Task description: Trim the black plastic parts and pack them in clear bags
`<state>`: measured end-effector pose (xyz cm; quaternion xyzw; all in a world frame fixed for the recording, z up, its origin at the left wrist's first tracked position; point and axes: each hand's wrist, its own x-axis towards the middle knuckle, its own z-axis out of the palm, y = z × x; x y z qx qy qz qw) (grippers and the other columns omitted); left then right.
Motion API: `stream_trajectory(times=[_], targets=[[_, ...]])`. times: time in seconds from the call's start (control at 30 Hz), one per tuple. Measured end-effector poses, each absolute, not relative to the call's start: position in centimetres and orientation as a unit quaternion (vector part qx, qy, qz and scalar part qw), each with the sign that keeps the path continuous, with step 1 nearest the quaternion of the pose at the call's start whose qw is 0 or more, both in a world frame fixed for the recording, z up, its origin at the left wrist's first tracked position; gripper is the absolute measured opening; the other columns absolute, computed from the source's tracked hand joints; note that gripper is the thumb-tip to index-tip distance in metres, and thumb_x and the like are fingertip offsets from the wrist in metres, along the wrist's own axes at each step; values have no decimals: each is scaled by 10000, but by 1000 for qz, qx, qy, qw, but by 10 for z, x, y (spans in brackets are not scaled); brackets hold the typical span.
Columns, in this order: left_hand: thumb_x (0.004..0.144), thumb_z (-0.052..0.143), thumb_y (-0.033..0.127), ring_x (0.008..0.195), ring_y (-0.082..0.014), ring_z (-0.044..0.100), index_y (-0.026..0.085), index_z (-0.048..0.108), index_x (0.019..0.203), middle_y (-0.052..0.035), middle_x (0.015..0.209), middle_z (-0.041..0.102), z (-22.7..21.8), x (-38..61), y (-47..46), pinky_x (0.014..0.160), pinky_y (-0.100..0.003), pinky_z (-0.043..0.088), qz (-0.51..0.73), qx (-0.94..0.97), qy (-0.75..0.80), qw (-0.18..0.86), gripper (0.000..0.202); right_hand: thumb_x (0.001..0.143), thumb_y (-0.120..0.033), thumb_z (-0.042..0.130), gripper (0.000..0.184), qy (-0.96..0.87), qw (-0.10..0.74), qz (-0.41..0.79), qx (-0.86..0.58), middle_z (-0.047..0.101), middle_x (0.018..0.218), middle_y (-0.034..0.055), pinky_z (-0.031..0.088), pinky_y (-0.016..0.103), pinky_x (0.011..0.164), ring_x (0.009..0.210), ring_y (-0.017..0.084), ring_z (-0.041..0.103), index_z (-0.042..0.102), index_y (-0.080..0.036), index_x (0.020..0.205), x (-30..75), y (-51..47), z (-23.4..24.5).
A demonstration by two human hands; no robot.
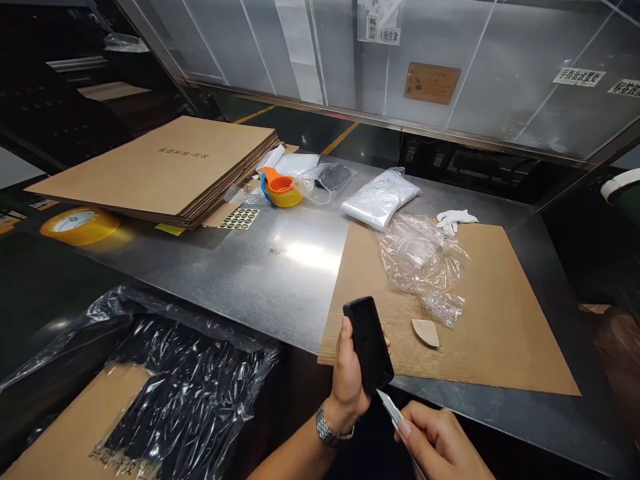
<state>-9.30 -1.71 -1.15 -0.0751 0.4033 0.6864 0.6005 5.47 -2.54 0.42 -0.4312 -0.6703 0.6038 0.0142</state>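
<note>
My left hand (pixel 349 373) is closed around a black rectangular case (pixel 370 343), held tilted up over the table's front edge with its hollow side toward me. What the case is for I cannot tell. In my right hand (pixel 440 440) is a craft knife (pixel 393 410), its blade tip at the lower end of the case. Whether the tip touches the case is hard to make out. A small fan-shaped beige piece (pixel 425 333) lies on the cardboard sheet (pixel 490 320) just beyond my hands. Crumpled clear plastic (pixel 420 257) rests behind it.
A stack of flat cardboard (pixel 165 167) lies at the left, beside a big tape roll (pixel 80 225). Farther back are an orange tape dispenser (pixel 280 187), a white plastic packet (pixel 381 197) and a white glove (pixel 456 219). A box of black wrapped items (pixel 185 393) stands lower left.
</note>
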Motion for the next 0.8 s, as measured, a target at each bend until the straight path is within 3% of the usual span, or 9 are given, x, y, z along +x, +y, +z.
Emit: stream_trajectory(times=[0.5, 0.8], targets=[[730, 483, 652, 516, -115, 548, 110, 640, 770, -31, 598, 617, -10, -93, -20, 481, -205, 426, 689, -79, 409, 593, 566, 855, -584, 393, 464, -679, 23, 593, -432, 361, 470, -61, 288, 184, 432, 434, 73, 356, 467, -195, 614, 54, -25, 7], [699, 513, 664, 549, -155, 590, 110, 640, 778, -56, 619, 645, -13, -91, -19, 513, -242, 442, 713, -39, 472, 517, 574, 881, -566, 322, 463, -705, 7, 590, -392, 360, 402, -62, 235, 190, 404, 389, 73, 366, 449, -191, 639, 50, -21, 2]])
